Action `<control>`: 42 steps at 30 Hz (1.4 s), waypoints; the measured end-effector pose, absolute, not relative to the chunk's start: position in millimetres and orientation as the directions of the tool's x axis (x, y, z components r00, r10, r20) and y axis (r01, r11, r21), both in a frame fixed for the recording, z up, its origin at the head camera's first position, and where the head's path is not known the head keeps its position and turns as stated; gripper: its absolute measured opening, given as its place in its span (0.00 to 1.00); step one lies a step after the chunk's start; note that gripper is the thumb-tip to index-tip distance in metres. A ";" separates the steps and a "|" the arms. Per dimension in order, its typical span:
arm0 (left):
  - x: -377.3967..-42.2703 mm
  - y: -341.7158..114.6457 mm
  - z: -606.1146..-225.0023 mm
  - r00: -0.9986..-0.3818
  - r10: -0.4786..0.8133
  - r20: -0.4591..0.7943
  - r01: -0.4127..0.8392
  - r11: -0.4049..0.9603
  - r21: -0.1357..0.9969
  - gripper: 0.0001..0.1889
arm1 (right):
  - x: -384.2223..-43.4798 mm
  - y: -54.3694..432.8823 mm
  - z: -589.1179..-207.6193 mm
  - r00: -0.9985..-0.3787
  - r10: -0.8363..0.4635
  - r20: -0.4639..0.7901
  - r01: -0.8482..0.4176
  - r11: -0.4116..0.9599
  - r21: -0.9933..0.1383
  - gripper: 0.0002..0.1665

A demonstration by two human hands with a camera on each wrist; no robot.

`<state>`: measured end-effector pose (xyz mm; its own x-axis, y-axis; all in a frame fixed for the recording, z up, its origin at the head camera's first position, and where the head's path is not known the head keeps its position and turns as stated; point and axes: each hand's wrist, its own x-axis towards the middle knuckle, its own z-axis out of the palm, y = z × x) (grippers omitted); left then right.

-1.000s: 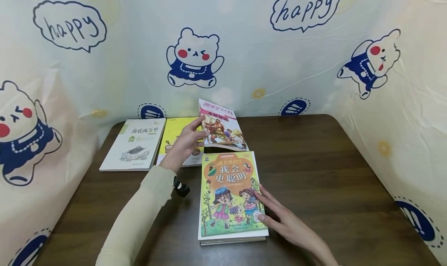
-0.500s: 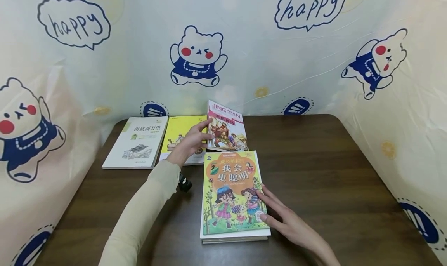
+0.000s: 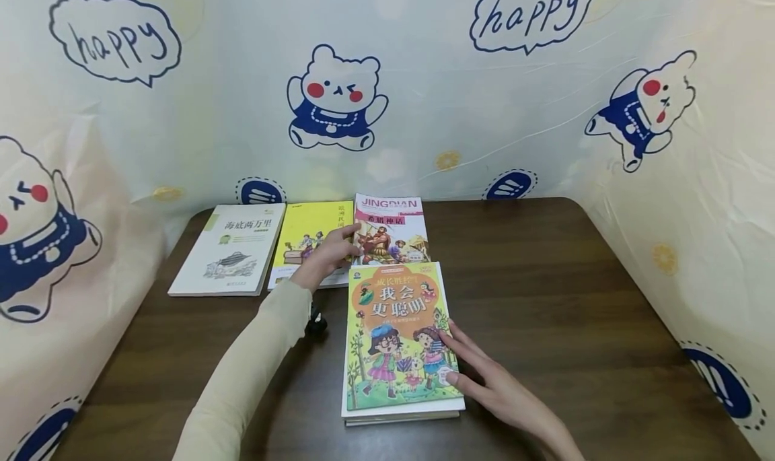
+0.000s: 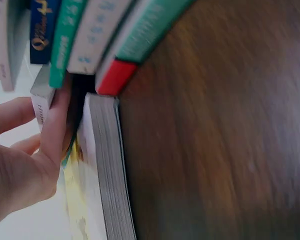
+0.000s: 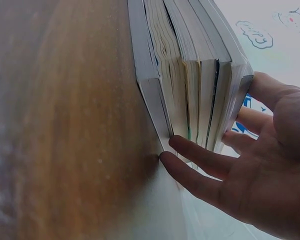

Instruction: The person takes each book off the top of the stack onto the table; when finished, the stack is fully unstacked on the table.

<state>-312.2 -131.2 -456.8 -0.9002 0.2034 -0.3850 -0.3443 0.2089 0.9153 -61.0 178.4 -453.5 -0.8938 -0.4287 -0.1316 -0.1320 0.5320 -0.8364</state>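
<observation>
In the head view, my left hand point(image 3: 333, 252) reaches across a yellow book point(image 3: 317, 222) to the left edge of a pink-and-white book point(image 3: 387, 208). The left wrist view shows its thumb and fingers pinching that book's white spine point(image 4: 40, 102). A stack of books stands nearer, topped by a green-and-orange picture book point(image 3: 396, 340) whose far edge overlaps the pink-and-white book's near end in the head view. My right hand point(image 3: 493, 380) rests against the stack's right side, thumb at the top cover. Its fingers point(image 5: 195, 155) lie extended along the page edges point(image 5: 190, 95) in the right wrist view.
A white book point(image 3: 233, 249) lies left of the yellow one on the dark wooden table point(image 3: 545, 299). Behind and beside the table hangs a pale cloth point(image 3: 424, 111) with printed cartoon bears. Several coloured spines point(image 4: 100, 35) of the stack stand near the left hand.
The pink-and-white book's far end has come down from a tilted position, and it now lies flatter and squarer beside the yellow book. My left hand moved with it; my right hand stayed at the stack.
</observation>
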 end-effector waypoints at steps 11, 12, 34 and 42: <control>-318.5 -119.1 -454.2 -0.921 0.272 -0.280 -0.120 0.485 0.866 0.36 | -61.3 179.6 -454.7 -0.898 -0.418 -0.134 -0.116 0.521 -0.846 0.34; -318.6 -117.8 -454.2 -0.923 0.269 -0.275 -0.107 0.508 0.855 0.35 | -61.4 179.2 -455.1 -0.898 -0.420 -0.134 -0.116 0.518 -0.848 0.34; -315.8 -109.6 -444.3 -0.963 0.218 -0.158 0.025 0.658 0.753 0.23 | -60.9 177.7 -457.8 -0.896 -0.427 -0.124 -0.110 0.484 -0.868 0.34; -307.4 -112.4 -444.3 -0.981 0.159 -0.113 0.008 0.609 0.793 0.21 | -58.9 173.8 -457.5 -0.885 -0.443 -0.146 -0.100 0.485 -0.869 0.34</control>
<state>-307.4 -112.4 -444.3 -0.9809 0.1588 -0.1128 0.0075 0.6095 0.7928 -58.9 173.8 -457.5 -0.8845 -0.4432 -0.1456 -0.0997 0.4846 -0.8691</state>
